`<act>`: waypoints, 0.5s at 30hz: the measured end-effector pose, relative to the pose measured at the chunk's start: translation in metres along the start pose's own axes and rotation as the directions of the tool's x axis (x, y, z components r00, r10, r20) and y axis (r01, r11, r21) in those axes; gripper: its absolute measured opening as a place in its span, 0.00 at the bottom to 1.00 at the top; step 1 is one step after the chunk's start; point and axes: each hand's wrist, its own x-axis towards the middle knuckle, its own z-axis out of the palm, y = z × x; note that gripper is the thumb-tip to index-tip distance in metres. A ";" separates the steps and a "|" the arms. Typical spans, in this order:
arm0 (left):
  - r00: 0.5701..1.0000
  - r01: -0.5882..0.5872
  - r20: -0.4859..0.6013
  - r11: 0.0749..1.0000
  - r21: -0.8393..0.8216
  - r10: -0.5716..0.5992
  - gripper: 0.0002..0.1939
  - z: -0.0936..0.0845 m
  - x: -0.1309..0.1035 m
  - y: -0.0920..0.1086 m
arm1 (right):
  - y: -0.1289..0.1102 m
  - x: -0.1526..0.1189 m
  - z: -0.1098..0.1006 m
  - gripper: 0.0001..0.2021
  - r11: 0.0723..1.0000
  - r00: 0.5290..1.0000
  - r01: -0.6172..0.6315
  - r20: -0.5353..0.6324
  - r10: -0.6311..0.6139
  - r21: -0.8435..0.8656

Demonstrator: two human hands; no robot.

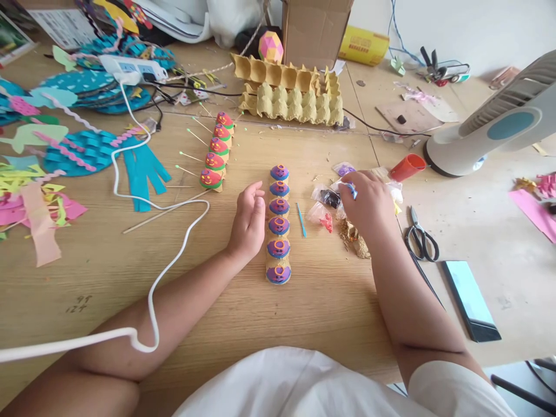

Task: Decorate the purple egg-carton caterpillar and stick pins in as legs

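A row of purple and blue egg-carton cups [278, 226] with orange rings lies upright down the middle of the table. Just left of it rests my left hand [248, 223], fingers loosely curved and apart, holding nothing. My right hand [367, 200] is over the small plastic bags at the right, fingers closed round a bag with something blue [351, 190]. Beside it lie bags with black [330, 198] and red [325, 222] material. A thin blue tool [301, 220] lies between the row and the bags.
Red and green cups [217, 152] with pins stand back left. Egg cartons [299, 103] are behind. A white cable [186, 231] crosses the left side and my left forearm. At right are a red tube [407, 167], scissors [420, 236], a phone [469, 300] and a fan [499, 119].
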 end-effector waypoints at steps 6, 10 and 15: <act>0.997 0.024 -0.074 0.999 0.030 -0.021 0.28 -0.001 0.001 0.000 | 0.045 0.016 0.021 0.15 0.965 0.978 -0.179 0.069 0.196 -0.191; 0.994 0.030 -0.103 0.999 0.022 -0.027 0.29 -0.001 0.001 0.001 | 0.051 0.019 0.027 0.16 0.952 0.957 -0.214 0.146 0.249 -0.218; 0.993 0.026 -0.115 1.000 0.016 -0.024 0.28 -0.001 0.002 0.002 | 0.049 0.021 0.024 0.17 0.952 0.959 -0.235 0.112 0.260 -0.199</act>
